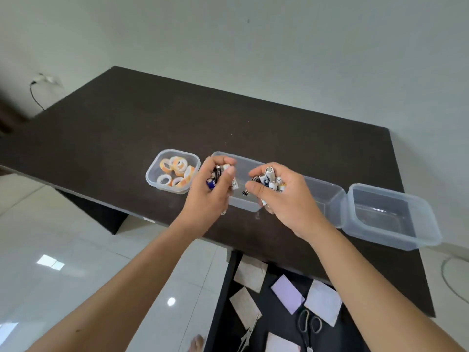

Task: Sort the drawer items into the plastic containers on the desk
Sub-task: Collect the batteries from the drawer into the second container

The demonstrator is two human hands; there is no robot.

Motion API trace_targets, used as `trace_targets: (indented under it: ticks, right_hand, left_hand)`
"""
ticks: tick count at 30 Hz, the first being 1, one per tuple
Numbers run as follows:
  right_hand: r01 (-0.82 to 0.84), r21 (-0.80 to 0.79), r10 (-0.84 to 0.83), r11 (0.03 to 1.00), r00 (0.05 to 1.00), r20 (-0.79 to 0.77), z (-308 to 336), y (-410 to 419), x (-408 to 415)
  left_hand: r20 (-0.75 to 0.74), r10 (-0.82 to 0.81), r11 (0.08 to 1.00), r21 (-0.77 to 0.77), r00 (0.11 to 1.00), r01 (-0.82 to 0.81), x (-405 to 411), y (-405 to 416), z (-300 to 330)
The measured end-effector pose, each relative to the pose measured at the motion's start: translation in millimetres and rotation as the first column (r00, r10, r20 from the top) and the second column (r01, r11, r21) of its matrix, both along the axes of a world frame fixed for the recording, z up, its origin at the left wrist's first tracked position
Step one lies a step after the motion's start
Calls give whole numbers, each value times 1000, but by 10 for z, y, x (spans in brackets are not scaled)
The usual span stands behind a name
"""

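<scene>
My left hand [210, 191] grips a bunch of batteries [215, 177], blue, black and white ones, over the left end of a clear plastic container [247, 203]. My right hand [281, 199] holds another handful of batteries [270, 179], mostly white, over the same container's right end. A battery [245, 192] lies inside the container between my hands. To the left stands a small clear container [152, 182] with several orange and white tape rolls [176, 171]. Below the desk edge, an open dark drawer [220, 313] holds paper slips [323, 301] and scissors [308, 326].
Two more clear containers stand to the right: one [327, 199] just behind my right hand and a bigger one [392, 215] near the desk's right edge. The dark desk [177, 118] stretches back to the wall. A small pair of scissors [247, 335] lies at the drawer's left.
</scene>
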State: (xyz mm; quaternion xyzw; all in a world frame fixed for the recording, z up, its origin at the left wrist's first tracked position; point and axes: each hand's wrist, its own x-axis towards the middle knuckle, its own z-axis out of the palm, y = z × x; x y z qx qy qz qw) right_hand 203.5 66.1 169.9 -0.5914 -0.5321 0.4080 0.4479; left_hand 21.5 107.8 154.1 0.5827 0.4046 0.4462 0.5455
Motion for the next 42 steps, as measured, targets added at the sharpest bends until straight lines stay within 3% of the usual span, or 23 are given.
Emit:
trace_targets:
  ticks: [7,17,26,35,42]
  right_hand:
    - [150,-37,-150,988,989,-3,-285,711,-69]
    - [182,-35,-174,983,972,155,-470,846,-72]
    - [167,-4,-166,986,980,108,-444,762,-77]
    - [162,113,-169,980,984,54,-361,585,-3]
    - [160,174,-170,972,985,40,-233,-187,198]
  left_hand:
    - [-123,17,999,45,992,-11,277,771,-179]
    - [-355,27,999,37,935,-14,246,860,-442]
    - [-272,80,996,61,959,-65,237,817,-376]
    - [-109,133,970,220,985,-107,63,609,-199]
    - [-90,-13,969,246,996,34,36,68,-237]
